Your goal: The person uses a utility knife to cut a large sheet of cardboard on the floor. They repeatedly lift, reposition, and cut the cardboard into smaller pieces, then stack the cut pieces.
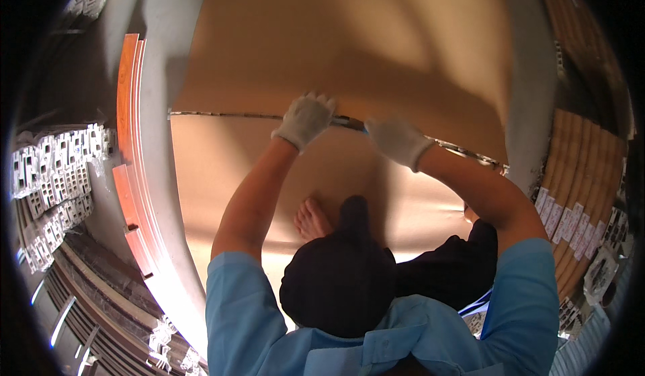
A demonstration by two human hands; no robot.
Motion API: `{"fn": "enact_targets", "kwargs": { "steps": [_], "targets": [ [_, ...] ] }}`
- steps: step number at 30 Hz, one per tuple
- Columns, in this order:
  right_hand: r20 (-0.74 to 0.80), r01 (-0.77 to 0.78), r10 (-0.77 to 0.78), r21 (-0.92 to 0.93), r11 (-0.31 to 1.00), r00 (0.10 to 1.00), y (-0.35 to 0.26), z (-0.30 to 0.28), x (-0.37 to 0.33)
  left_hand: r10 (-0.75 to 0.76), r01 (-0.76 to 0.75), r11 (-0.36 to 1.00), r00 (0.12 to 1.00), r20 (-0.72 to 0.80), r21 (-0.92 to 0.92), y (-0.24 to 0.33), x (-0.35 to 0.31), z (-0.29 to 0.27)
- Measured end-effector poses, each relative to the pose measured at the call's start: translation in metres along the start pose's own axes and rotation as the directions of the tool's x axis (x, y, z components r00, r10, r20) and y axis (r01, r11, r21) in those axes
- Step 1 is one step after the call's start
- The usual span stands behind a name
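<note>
A large brown sheet that looks like cardboard (pixel 282 47) spreads ahead of me, and a second brown sheet (pixel 228 168) lies nearer. Between them runs a thin dark seam or strip (pixel 349 122), uneven along its length. My left hand (pixel 306 122), in a pale glove, lies on the seam with its fingers stretched forward onto the far sheet. Just to the right, my right hand (pixel 398 142), also gloved and slightly blurred, is closed over the seam. A small blue bit shows at its fingertips; what it grips is mostly hidden.
My bare foot (pixel 312 220) rests on the near sheet. Reddish-brown and white long profiles (pixel 127 107) lie at left, beside stacked white hollow profiles (pixel 54 164). Long brown wrapped bundles with labels (pixel 578 174) line the right side.
</note>
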State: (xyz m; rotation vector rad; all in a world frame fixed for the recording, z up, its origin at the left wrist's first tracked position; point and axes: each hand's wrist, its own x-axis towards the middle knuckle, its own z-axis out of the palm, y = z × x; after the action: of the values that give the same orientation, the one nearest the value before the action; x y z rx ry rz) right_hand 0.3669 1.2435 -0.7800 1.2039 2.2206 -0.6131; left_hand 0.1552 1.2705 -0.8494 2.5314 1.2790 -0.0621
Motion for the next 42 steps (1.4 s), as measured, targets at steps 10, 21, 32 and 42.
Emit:
{"fn": "enact_targets", "kwargs": {
  "steps": [10,21,32,42],
  "targets": [
    [0.207,-0.234,0.26,-0.14,0.962,0.943,0.106,-0.004,-0.133,-0.005,0.0,0.999,0.996,0.088,0.054,-0.003,0.003,-0.002],
    [-0.61,-0.018,0.13,0.186,0.982,0.781,0.081,-0.057,-0.097,0.025,0.03,0.994,0.864,-0.503,0.101,-0.015,0.041,-0.1],
    [0.116,-0.142,0.261,0.986,0.084,0.958,0.069,-0.026,-0.097,0.06,0.019,0.993,0.755,-0.653,0.114,-0.007,0.03,-0.113],
    [-0.027,0.321,0.532,0.822,-0.47,0.847,0.086,-0.067,-0.125,-0.028,-0.05,0.992,0.818,-0.574,-0.119,0.016,0.013,-0.152]
  ]
}}
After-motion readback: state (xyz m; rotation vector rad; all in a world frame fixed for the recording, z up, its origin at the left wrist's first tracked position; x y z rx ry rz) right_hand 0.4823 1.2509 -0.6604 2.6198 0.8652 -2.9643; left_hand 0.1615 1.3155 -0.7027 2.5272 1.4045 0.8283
